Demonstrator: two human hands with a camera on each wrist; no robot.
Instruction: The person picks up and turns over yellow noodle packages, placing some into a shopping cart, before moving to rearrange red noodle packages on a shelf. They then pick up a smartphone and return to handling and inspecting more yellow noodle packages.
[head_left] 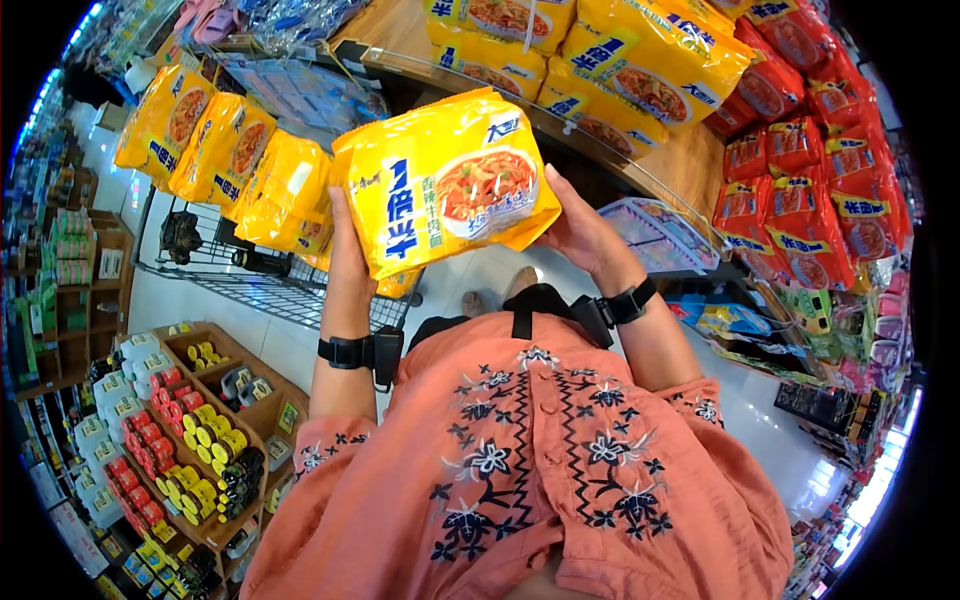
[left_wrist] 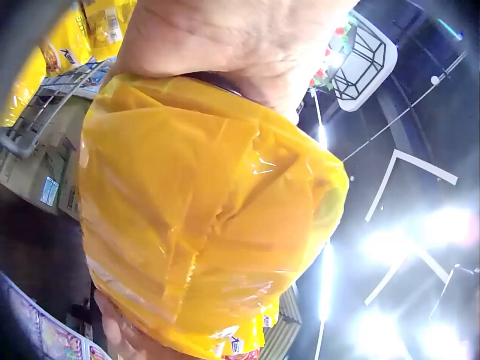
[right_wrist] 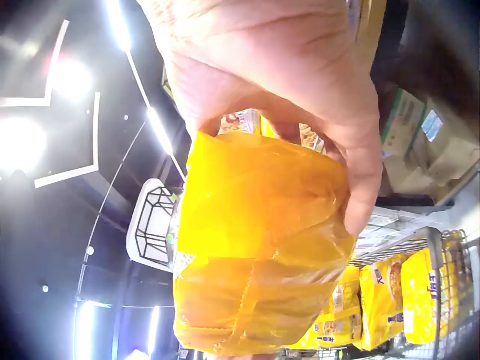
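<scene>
Both hands hold up one yellow multipack of instant noodles (head_left: 445, 185) in front of the chest, its printed bowl picture facing up in the head view. My left hand (head_left: 347, 240) grips the pack's left end, the thumb along its side. At the opposite end, my right hand (head_left: 585, 228) grips it too. In the right wrist view, fingers of the right hand (right_wrist: 277, 67) curl round the edge of the yellow wrapper (right_wrist: 255, 240). The left wrist view has the left hand (left_wrist: 225, 34) over the other sealed end; most of its fingers are hidden.
Left of the hands stands a wire shopping cart (head_left: 270, 290) with several matching yellow packs (head_left: 236, 145). Ahead, a wooden display shelf (head_left: 680, 165) bears stacked yellow packs (head_left: 655, 65) and red packs (head_left: 800, 200). A wooden rack of bottles and jars (head_left: 215, 350) is at lower left.
</scene>
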